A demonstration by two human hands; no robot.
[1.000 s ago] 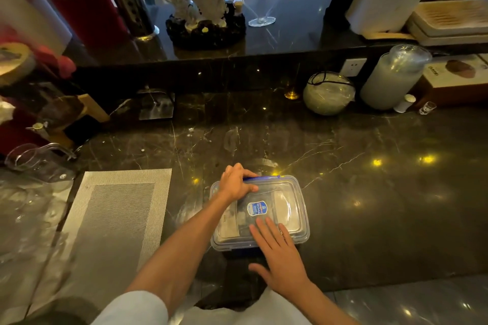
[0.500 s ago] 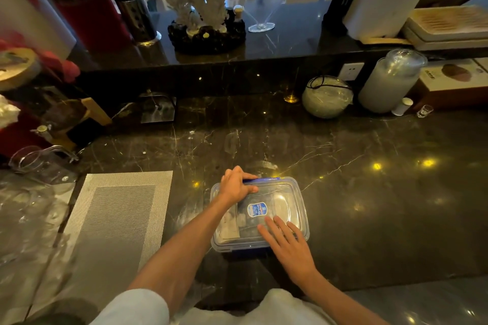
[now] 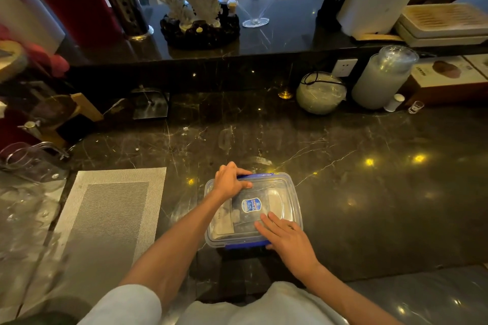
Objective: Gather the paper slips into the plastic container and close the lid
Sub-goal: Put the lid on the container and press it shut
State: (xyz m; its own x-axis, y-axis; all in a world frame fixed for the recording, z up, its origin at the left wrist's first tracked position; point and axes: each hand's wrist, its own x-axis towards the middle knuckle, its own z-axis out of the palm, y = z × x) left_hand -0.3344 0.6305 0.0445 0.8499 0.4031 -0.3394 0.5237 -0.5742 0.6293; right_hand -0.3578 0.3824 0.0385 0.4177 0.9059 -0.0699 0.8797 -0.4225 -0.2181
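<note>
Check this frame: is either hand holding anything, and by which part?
Nothing is lifted. The left hand grips the far-left corner of the lid at its blue clip; the right hand presses flat on the near edge.

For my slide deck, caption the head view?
Both hands, left hand and right hand, press the lid onto a container holding paper slips.

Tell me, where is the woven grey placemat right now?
In the head view, the woven grey placemat lies flat on the dark marble counter, left of the clear plastic container.
</note>
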